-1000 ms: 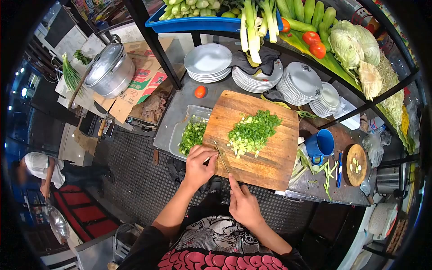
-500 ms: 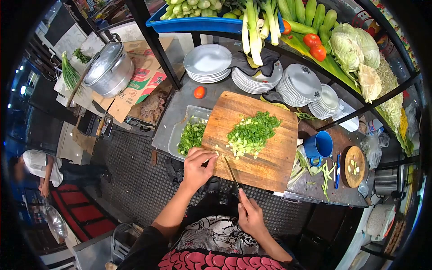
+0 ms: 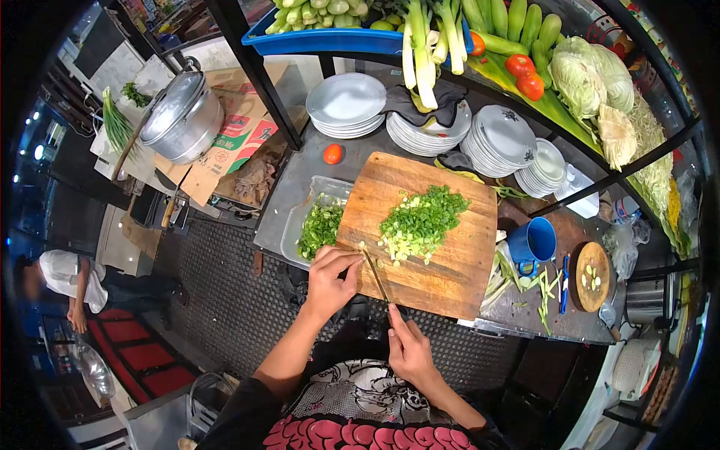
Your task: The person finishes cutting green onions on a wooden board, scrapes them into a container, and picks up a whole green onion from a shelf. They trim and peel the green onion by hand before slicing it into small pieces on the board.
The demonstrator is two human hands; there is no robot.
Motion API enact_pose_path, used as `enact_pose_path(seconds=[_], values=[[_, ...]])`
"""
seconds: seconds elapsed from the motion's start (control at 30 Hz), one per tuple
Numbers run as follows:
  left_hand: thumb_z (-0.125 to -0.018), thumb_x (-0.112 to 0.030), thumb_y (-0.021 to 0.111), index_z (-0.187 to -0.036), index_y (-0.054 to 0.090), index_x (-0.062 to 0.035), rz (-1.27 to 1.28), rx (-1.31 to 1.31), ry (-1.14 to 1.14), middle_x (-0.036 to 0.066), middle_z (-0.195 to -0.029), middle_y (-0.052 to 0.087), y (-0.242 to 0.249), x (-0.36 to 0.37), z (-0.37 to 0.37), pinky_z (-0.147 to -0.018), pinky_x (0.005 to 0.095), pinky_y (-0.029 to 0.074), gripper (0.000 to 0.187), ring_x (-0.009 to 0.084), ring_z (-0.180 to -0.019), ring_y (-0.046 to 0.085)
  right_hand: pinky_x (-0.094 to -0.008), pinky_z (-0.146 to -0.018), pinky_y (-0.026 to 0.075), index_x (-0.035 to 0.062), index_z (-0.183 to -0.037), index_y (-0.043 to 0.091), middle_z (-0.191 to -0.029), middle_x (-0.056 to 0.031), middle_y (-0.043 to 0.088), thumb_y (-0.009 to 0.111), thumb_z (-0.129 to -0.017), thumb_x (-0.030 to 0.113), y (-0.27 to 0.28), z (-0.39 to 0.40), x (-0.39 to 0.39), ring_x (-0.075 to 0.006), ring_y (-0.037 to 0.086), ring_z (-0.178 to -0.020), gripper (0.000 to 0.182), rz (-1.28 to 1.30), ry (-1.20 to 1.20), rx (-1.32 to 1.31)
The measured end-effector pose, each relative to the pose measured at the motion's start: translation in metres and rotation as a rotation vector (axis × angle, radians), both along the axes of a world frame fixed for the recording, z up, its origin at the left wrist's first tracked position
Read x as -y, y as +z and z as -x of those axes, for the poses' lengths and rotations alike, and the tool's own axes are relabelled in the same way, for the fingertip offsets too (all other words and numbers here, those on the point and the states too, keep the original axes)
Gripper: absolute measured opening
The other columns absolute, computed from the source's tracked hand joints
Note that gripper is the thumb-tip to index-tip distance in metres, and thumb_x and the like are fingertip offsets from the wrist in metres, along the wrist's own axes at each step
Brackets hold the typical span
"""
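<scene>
My right hand [image 3: 409,346] is wrapped round the handle of a knife [image 3: 376,274], whose blade points up and left over the lower left of a wooden cutting board [image 3: 465,281]. At the board's left edge, my left hand [image 3: 330,279] has its fingers pressed together beside the blade tip; what they pinch is too small to name. Small pale slices lie near the tip. A pile of chopped green onion [image 3: 424,221] rests at the middle of the board. Partly under the board's left side is a clear tray [image 3: 294,225] holding more chopped greens [image 3: 322,227].
Stacked plates [image 3: 346,101] line the back, with a tomato [image 3: 333,154] in front. To the right are a blue mug [image 3: 532,241], a blue-handled knife [image 3: 564,285] and a round board [image 3: 581,296]. A large pot [image 3: 184,120] stands left. Another person [image 3: 71,281] is at far left.
My right hand has moved slightly up and left, bringing the knife blade closer to my left fingertips. My left hand stays nearly still.
</scene>
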State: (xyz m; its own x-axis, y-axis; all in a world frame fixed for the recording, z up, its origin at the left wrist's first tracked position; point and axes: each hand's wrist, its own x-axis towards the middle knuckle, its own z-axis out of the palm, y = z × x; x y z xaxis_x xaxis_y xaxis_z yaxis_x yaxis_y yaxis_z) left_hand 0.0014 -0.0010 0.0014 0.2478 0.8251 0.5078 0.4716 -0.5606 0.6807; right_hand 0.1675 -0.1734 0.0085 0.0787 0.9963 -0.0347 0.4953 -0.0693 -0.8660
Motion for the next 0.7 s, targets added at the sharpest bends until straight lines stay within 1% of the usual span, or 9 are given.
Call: enact_pose_path(seconds=[0.1, 0.2, 0.3, 0.5, 0.57, 0.7], values=[[-0.079, 0.005, 0.082, -0.091, 0.081, -0.001, 0.008, 0.006, 0.012, 0.011, -0.092, 0.079, -0.002, 0.001, -0.002, -0.079, 0.036, 0.055, 0.014, 0.0276, -0.084, 0.071, -0.0496, -0.065, 0.054, 0.0163, -0.159, 0.049, -0.087, -0.0213, 0.059, 0.061, -0.101, 0.008, 0.001, -0.001, -0.001, -0.0425, 0.063, -0.067, 0.06, -0.039, -0.01, -0.007], [-0.079, 0.006, 0.082, -0.091, 0.081, -0.001, 0.024, 0.002, 0.017, 0.011, -0.093, 0.079, -0.001, 0.002, -0.002, -0.079, 0.0361, 0.056, 0.014, 0.0275, -0.084, 0.072, -0.0492, -0.065, 0.054, 0.0161, -0.158, 0.05, -0.087, -0.021, 0.059, 0.061, -0.101, 0.008, 0.002, 0.0, -0.001, -0.0423, 0.064, -0.068, 0.059, -0.008, -0.008, -0.002], [-0.079, 0.006, 0.081, -0.091, 0.081, -0.0011, 0.029, -0.003, 0.001, 0.012, -0.093, 0.08, 0.0, 0.001, -0.001, -0.08, 0.0361, 0.056, 0.014, 0.0276, -0.086, 0.072, -0.0502, -0.065, 0.055, 0.0168, -0.159, 0.048, -0.088, -0.0211, 0.059, 0.06, -0.101, 0.008, 0.005, -0.002, -0.002, -0.0427, 0.065, -0.069, 0.06, 0.012, 0.01, 0.028], [-0.08, 0.005, 0.08, -0.092, 0.081, -0.0007, 0.05, -0.028, -0.037, 0.012, -0.095, 0.08, 0.0, -0.001, 0.003, -0.083, 0.0368, 0.057, 0.014, 0.0285, -0.088, 0.073, -0.054, -0.064, 0.058, 0.0193, -0.163, 0.042, -0.09, -0.0217, 0.062, 0.061, -0.099, 0.01, 0.008, 0.001, -0.011, -0.0443, 0.066, -0.067, 0.067, 0.017, 0.051, 0.182], [-0.082, 0.004, 0.079, -0.092, 0.08, 0.0, 0.057, -0.028, -0.045, 0.011, -0.095, 0.079, 0.0, -0.001, 0.004, -0.084, 0.0384, 0.058, 0.011, 0.0299, -0.089, 0.072, -0.0541, -0.063, 0.058, 0.0195, -0.163, 0.042, -0.091, -0.0222, 0.063, 0.061, -0.097, 0.01, 0.012, 0.002, -0.02, -0.0444, 0.066, -0.066, 0.069, 0.015, 0.06, 0.196], [-0.082, 0.003, 0.079, -0.092, 0.079, -0.0004, 0.057, -0.022, -0.048, 0.011, -0.095, 0.079, -0.001, 0.0, 0.003, -0.084, 0.0386, 0.058, 0.011, 0.03, -0.09, 0.072, -0.0533, -0.062, 0.059, 0.0199, -0.163, 0.042, -0.09, -0.0224, 0.063, 0.062, -0.096, 0.01, 0.014, 0.002, -0.02, -0.0436, 0.066, -0.065, 0.07, 0.009, 0.059, 0.226]])
